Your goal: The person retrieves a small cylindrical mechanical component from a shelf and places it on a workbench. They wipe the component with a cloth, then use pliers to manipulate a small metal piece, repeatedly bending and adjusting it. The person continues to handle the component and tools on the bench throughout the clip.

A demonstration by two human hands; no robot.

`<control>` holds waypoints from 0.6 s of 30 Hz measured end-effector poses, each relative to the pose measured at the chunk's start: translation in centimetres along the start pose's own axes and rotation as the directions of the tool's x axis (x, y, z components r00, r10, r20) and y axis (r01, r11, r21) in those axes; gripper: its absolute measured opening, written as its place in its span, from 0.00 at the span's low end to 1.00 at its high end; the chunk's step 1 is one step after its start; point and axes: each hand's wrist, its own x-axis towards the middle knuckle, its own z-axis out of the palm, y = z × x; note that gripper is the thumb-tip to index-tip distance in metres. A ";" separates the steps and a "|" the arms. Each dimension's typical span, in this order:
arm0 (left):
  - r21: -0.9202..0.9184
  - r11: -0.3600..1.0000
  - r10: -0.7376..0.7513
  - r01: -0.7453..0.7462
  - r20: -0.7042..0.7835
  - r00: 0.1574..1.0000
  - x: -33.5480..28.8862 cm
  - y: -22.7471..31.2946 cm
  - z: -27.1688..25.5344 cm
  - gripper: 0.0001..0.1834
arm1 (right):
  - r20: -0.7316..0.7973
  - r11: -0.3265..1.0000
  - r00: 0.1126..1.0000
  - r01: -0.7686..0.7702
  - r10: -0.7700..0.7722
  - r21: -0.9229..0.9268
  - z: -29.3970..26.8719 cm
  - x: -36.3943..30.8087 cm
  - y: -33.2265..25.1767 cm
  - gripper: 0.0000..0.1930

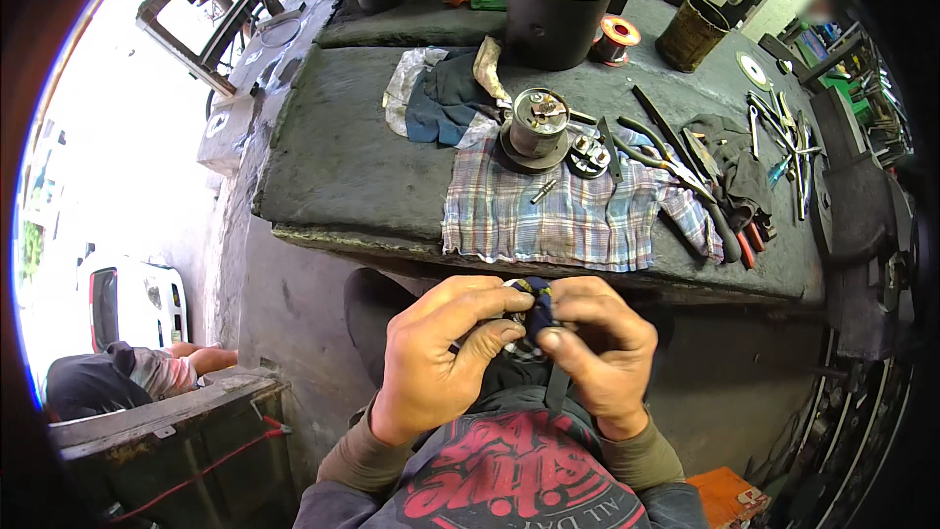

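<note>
Both hands meet in front of my body, just below the bench's front edge. My left hand (436, 358) is closed in a pinch on one side of a small part with a dark blue cloth (541, 312) about it. My right hand (609, 353) pinches the other side, thumb and fingertips pressed together. Fingers hide most of the part, so its kind does not show. On the bench a plaid cloth (490, 225) carries a round metal motor housing (539, 132), a round black piece with metal contacts (589, 154) and a small metal pin (543, 192).
Pliers (666, 162), spanners (754, 127) and dark rags (734, 171) lie on the right of the bench (343, 157). Behind stand a black pot (558, 29), a red spool (617, 39) and a rusty can (691, 34). A person (127, 372) is at the lower left.
</note>
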 end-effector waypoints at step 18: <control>-0.197 0.980 0.012 -0.008 0.019 1.000 -1.3 -2.8 0.4 0.12 | -0.109 0.979 0.973 -0.204 0.204 0.007 0.7 0.4 2.7 0.07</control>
